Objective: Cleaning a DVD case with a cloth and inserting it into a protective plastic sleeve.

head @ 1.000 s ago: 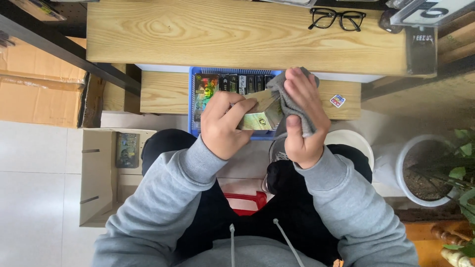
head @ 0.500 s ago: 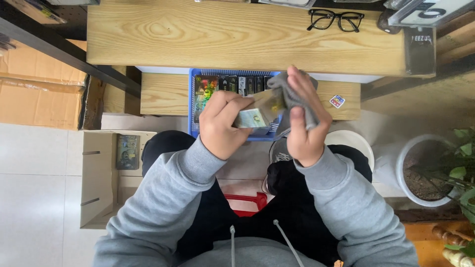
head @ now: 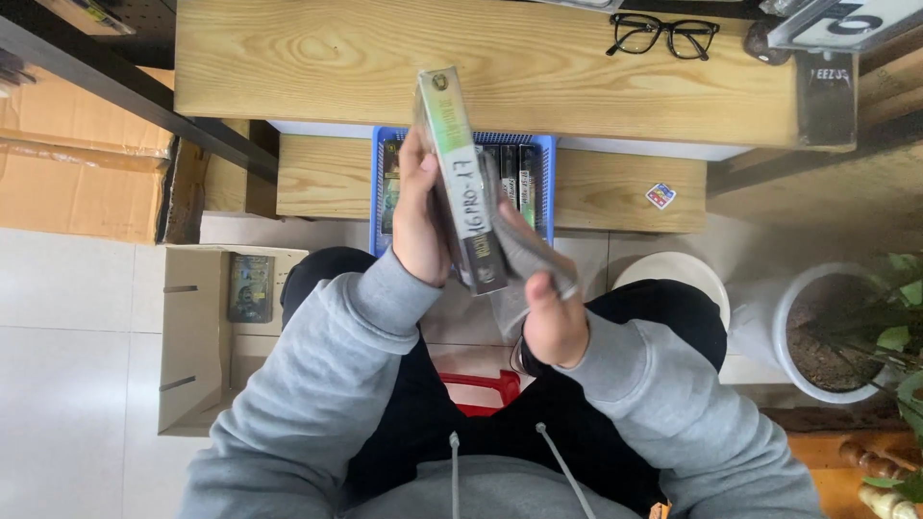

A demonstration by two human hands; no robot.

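Near the middle of the frame the left hand [head: 421, 219] is clenched around a slim box [head: 460, 178], holding it edge-on so its narrow side faces the camera; the box runs from the upper middle of the frame down towards the lap. Just right of it and lower, the right hand [head: 550, 322] grips a grey cloth [head: 524, 261] that lies against the lower end of the box. Behind both hands, a blue basket [head: 546, 165] sits on the lower wooden surface [head: 327, 178], with more boxes [head: 514, 173] of the same kind standing upright in it. A small coloured cube [head: 660, 196] rests on that surface to the right, well apart from the basket. Across the top of the frame runs a higher wooden surface [head: 317, 58], with black glasses [head: 663, 37] at its upper right. At the left, an open carton [head: 197, 336] on the floor holds one flat box [head: 250, 286]. At the right edge stands a white pot [head: 798, 332] with a green plant [head: 899, 336]. A white stool [head: 673, 274] shows beside the right knee.
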